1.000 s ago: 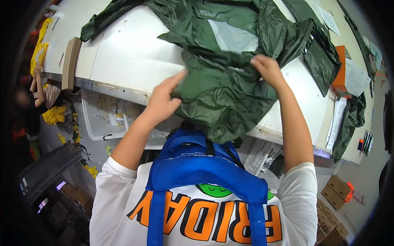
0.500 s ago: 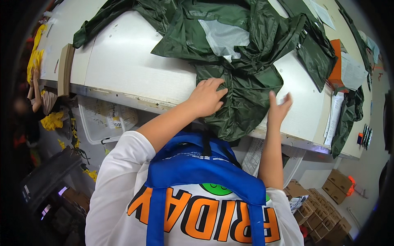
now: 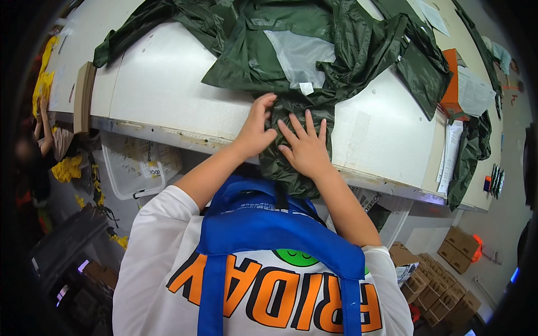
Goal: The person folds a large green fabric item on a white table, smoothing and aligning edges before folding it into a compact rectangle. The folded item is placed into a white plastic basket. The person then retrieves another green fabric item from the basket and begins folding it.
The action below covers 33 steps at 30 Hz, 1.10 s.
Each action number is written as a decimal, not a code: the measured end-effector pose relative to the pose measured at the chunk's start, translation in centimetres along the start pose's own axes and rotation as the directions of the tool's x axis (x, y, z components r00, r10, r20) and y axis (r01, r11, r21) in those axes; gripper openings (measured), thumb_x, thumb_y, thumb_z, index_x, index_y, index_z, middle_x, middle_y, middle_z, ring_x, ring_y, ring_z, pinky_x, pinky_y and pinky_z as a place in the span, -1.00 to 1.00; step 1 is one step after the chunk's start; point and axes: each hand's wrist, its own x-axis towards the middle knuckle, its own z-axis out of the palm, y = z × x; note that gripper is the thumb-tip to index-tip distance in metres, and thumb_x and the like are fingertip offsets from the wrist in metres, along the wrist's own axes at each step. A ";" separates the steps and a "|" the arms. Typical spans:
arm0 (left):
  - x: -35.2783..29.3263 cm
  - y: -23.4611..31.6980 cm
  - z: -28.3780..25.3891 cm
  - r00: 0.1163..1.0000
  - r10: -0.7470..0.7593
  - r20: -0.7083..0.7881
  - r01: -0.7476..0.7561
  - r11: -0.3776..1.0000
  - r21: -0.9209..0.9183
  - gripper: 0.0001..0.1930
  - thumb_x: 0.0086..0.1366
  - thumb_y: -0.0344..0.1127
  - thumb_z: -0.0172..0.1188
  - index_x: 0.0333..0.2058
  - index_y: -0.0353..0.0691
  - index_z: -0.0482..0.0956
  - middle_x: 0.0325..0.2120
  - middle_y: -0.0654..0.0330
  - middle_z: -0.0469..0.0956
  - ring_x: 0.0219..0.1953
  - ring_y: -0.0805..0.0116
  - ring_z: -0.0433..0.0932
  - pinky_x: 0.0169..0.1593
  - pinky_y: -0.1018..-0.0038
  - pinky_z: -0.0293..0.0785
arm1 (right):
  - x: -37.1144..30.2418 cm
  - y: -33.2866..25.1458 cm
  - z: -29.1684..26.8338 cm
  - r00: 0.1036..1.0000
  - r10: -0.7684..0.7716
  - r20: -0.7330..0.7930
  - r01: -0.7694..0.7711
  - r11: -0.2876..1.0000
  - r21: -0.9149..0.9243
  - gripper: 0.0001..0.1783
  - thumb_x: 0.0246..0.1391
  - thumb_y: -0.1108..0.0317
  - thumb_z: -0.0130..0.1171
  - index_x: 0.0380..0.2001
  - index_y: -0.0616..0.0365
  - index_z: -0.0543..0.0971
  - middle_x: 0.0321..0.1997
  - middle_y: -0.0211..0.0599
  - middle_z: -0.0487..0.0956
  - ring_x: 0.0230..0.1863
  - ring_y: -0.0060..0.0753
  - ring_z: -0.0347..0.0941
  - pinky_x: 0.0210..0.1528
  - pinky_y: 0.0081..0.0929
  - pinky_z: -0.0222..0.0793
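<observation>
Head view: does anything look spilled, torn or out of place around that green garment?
No spill or tear shows. The lower end of the green garment is crumpled and hangs over the front edge of the table, below the right hand, which looks untidy. Further left, brown cardboard pokes past that edge.

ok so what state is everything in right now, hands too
green garment, crumpled, sleeves spread, near part bunched over the table edge
mesh panel, uncovered, facing up
white tag, lying exposed below the mesh
left hand, open at the bunched part's left side
right hand, open, fingers spread on the bunched part
blue apron, worn over the white shirt
cardboard boxes, grouped together
</observation>
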 end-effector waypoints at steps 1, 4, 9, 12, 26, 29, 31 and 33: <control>0.3 2.4 0.1 0.944 0.326 0.048 -0.304 0.806 0.507 -0.38 0.00 -0.52 0.08 0.12 -0.21 0.27 0.13 -0.06 0.27 0.18 -0.07 0.24 0.29 0.19 0.09 | -0.2 -0.1 -0.3 0.998 -0.037 -0.042 0.037 0.999 -0.001 -0.42 0.05 0.11 0.16 0.17 -0.08 0.39 0.30 -0.25 0.28 0.40 0.07 -0.04 0.34 0.27 -0.25; 0.7 0.7 0.9 0.830 0.073 0.552 -0.415 0.743 0.525 -0.50 0.29 -0.17 0.02 0.20 -0.07 0.30 0.27 0.05 0.15 0.28 -0.09 0.13 0.35 0.13 -0.05 | -0.6 2.1 -0.9 0.993 -0.099 0.058 0.069 0.920 0.387 -0.47 0.05 0.24 0.15 0.12 0.05 0.41 0.21 -0.16 0.38 0.33 0.13 0.09 0.34 0.14 -0.10; 0.1 -1.2 0.5 0.829 0.071 0.554 -0.525 0.439 0.729 -0.36 0.27 0.13 -0.02 0.30 0.18 0.13 0.35 0.11 -0.01 0.39 -0.05 -0.14 0.37 0.05 -0.25 | -7.0 5.5 -4.9 0.999 -0.050 -0.007 0.050 0.999 0.002 -0.24 -0.23 0.51 0.18 0.18 -0.04 0.34 0.31 -0.34 0.26 0.37 -0.06 0.06 0.36 -0.02 -0.04; 0.1 -1.1 0.9 0.832 0.083 0.549 -0.529 0.420 0.738 -0.35 0.26 0.15 -0.01 0.30 0.19 0.14 0.35 0.13 -0.02 0.38 -0.06 -0.14 0.37 0.04 -0.23 | -7.9 4.9 -4.3 0.960 -0.228 0.161 0.237 0.971 -0.037 -0.16 -0.30 0.42 0.27 0.20 -0.13 0.33 0.35 -0.41 0.21 0.38 -0.18 0.04 0.36 -0.06 -0.05; -2.6 7.4 2.4 0.855 0.193 0.482 -0.492 0.595 0.635 -0.58 -0.07 -0.22 0.35 -0.16 -0.14 0.56 -0.19 0.18 0.50 -0.13 0.16 0.44 -0.04 0.28 0.32 | 0.1 3.3 -0.5 0.806 0.577 0.133 -0.582 0.731 0.355 -0.60 0.00 0.22 0.22 -0.17 0.22 0.39 -0.33 0.10 0.59 -0.23 0.22 0.50 -0.24 -0.10 0.42; -2.8 3.3 3.1 0.887 0.047 0.460 -0.425 0.472 0.772 -0.42 -0.12 -0.17 0.39 -0.05 -0.18 0.51 -0.12 0.18 0.47 0.00 0.21 0.39 0.03 0.32 0.27 | -0.2 4.4 -2.1 0.908 0.340 0.245 -0.410 0.843 0.349 -0.61 0.01 0.18 0.23 -0.20 0.21 0.43 -0.31 0.13 0.58 -0.22 0.22 0.51 -0.24 -0.11 0.42; -2.8 1.8 2.4 0.882 0.072 0.466 -0.444 0.465 0.766 -0.35 -0.13 -0.15 0.40 0.00 -0.20 0.47 -0.09 0.18 0.46 0.05 0.22 0.36 0.06 0.34 0.25 | 1.5 6.1 -4.5 0.949 0.310 -0.062 -0.255 0.866 0.431 -0.60 0.01 0.14 0.23 -0.21 0.21 0.45 -0.31 0.12 0.58 -0.22 0.19 0.52 -0.23 -0.12 0.42; -3.0 1.6 2.4 0.871 0.085 0.483 -0.469 0.435 0.769 -0.40 -0.13 -0.15 0.40 -0.05 -0.19 0.49 -0.09 0.20 0.47 0.05 0.22 0.36 0.07 0.32 0.23 | 4.8 6.5 -6.9 0.908 0.323 -0.265 -0.225 0.913 0.340 -0.58 0.01 0.10 0.22 -0.21 0.21 0.47 -0.29 0.09 0.58 -0.18 0.14 0.52 -0.21 -0.14 0.43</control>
